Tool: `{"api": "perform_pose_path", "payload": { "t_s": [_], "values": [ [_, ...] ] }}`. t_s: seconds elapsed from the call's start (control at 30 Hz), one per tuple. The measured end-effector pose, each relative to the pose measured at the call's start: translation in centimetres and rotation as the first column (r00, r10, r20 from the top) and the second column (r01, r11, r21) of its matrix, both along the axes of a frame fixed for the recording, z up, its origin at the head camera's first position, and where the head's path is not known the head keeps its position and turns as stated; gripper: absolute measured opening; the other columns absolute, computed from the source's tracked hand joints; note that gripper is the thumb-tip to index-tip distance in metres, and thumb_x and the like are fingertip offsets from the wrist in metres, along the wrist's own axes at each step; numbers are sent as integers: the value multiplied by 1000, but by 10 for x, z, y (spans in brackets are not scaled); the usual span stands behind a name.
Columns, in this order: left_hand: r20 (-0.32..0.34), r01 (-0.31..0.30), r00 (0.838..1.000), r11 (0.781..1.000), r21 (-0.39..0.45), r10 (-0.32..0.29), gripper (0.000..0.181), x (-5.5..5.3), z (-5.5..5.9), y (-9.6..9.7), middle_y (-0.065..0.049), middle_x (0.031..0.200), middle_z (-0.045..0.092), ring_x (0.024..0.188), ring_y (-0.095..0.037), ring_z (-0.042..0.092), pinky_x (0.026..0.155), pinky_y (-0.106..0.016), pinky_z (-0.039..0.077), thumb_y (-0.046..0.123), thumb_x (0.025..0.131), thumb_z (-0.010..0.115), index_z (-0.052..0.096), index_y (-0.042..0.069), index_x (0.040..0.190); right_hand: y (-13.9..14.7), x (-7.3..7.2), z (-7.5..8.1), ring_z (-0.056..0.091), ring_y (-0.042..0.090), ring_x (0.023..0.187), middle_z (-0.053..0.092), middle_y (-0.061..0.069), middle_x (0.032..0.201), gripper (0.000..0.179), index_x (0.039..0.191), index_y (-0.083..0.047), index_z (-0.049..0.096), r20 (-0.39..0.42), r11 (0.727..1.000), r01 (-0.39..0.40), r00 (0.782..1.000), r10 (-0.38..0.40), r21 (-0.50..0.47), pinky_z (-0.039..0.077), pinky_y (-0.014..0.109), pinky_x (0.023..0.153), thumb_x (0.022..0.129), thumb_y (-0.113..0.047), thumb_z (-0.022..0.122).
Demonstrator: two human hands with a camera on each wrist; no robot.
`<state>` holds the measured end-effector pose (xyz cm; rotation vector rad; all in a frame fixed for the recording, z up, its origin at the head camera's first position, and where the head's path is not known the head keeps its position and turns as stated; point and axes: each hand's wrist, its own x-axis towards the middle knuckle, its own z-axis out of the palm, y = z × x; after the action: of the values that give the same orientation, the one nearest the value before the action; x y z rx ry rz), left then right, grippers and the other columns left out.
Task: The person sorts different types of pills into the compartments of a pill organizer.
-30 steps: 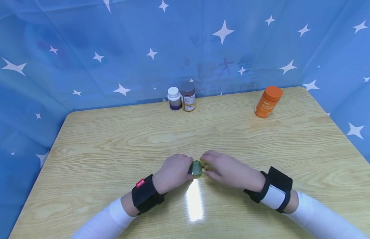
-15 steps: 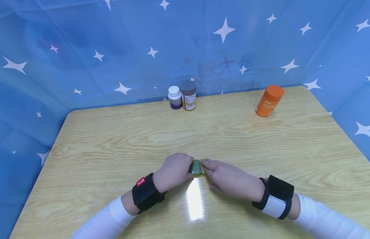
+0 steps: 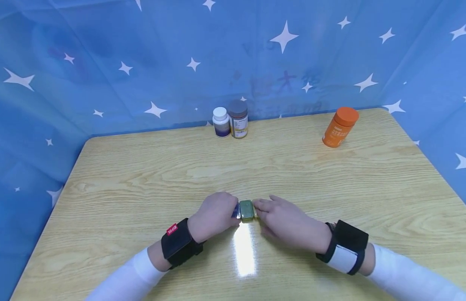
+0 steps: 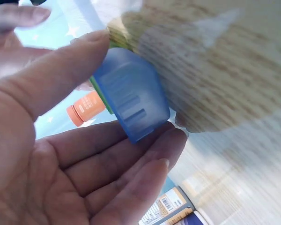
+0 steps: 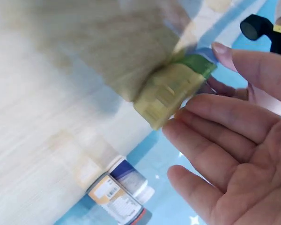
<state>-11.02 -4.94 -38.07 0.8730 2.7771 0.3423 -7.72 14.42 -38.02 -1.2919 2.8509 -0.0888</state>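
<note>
A small pill box [image 3: 246, 210] with see-through blue, green and yellow compartments is at the middle of the table, between both hands. My left hand [image 3: 213, 215] pinches its blue end; in the left wrist view the blue compartment [image 4: 133, 96] shows between thumb and fingers. At the opposite end, my right hand [image 3: 287, 219] lays nearly straight fingers against the yellow compartment [image 5: 164, 91] and covers most of it from above. The green compartment is uncovered in the head view. In the right wrist view, the thumb tip overlaps the box near the green and blue part.
A white-capped bottle [image 3: 221, 122] and a dark-capped bottle [image 3: 238, 119] stand side by side at the table's back edge. An orange bottle [image 3: 340, 127] is at the back right. A blue star-patterned cloth [image 3: 161, 62] hangs behind the table [image 3: 142, 175].
The right hand's spread fingers have come together over the yellow end, covering the small tablets seen there earlier. My left hand has slid slightly left, baring part of the blue end.
</note>
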Motion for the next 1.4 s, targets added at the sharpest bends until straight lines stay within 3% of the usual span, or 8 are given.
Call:
{"api": "perform_pose_path", "payload": {
  "t_s": [0.17, 0.37, 0.47, 0.67, 0.8, 1.2, 1.3, 1.4],
  "values": [
    [-34, 18, 999, 1000, 4, -18, 26, -1, 0, -1, 2, 63, 54, 57, -9, 44, 48, -23, 36, 24, 69, 79, 59, 8, 70, -12, -12, -1, 62, 19, 102, 65, 9, 111, 33, 104, -4, 67, -54, 997, -3, 999, -1, -71, 50, 39, 92, 80, -26, 71],
    [-51, 22, 998, 1000, 6, -22, 27, -2, -1, 0, 3, 60, 54, 55, -8, 44, 47, -23, 35, 26, 68, 81, 60, 9, 69, -23, -19, -8, 56, 8, 69, 61, -2, 82, 20, 86, -8, 66, -104, 996, -35, 994, 26, -87, 49, 23, 64, 76, -24, 74],
    [-41, 26, 999, 1000, 12, -25, 27, -3, -2, -1, 3, 60, 54, 55, -9, 45, 48, -23, 35, 26, 67, 81, 60, 9, 68, -25, -19, -13, 51, 6, 63, 58, -4, 76, 15, 82, -8, 65, -160, 996, -49, 986, 35, -80, 46, 21, 59, 78, -20, 72],
    [-30, 40, 999, 998, 41, -39, 27, -4, -2, 0, 3, 59, 55, 53, -8, 44, 48, -22, 36, 23, 63, 83, 60, 9, 65, -28, -15, -17, 61, 11, 76, 67, 3, 88, 15, 92, -4, 69, -349, 989, -103, 927, 135, 108, 52, 23, 68, 83, -14, 64],
    [-14, 43, 999, 997, 65, -42, 26, -5, -2, 0, 4, 58, 54, 53, -7, 43, 48, -21, 35, 21, 61, 83, 60, 9, 64, -28, -14, -18, 66, 18, 94, 69, 10, 101, 21, 99, -2, 69, -391, 975, -108, 903, 178, 193, 54, 30, 83, 84, -12, 60],
    [12, 52, 998, 993, 104, -54, 26, -5, -2, 0, 3, 58, 55, 53, -6, 41, 47, -20, 34, 19, 60, 83, 61, 7, 65, -26, -14, -14, 65, 16, 98, 68, 9, 105, 22, 105, -4, 69, -356, 969, -109, 916, 184, 221, 52, 30, 87, 86, -13, 60],
    [11, 52, 998, 993, 106, -54, 26, -5, -1, -1, 2, 58, 56, 53, -7, 42, 47, -20, 34, 19, 60, 83, 61, 6, 65, -24, -20, -10, 64, 12, 88, 67, 4, 96, 19, 100, -4, 68, -281, 979, -131, 944, 172, 159, 53, 27, 81, 86, -15, 62],
    [12, 46, 999, 994, 98, -47, 26, -5, -1, -1, 2, 59, 57, 54, -7, 44, 48, -21, 35, 20, 60, 83, 61, 7, 66, -20, -30, -4, 59, 5, 71, 64, -1, 82, 13, 91, -6, 67, -75, 991, -131, 989, 128, -28, 52, 21, 68, 89, -17, 60]
  ]
}}
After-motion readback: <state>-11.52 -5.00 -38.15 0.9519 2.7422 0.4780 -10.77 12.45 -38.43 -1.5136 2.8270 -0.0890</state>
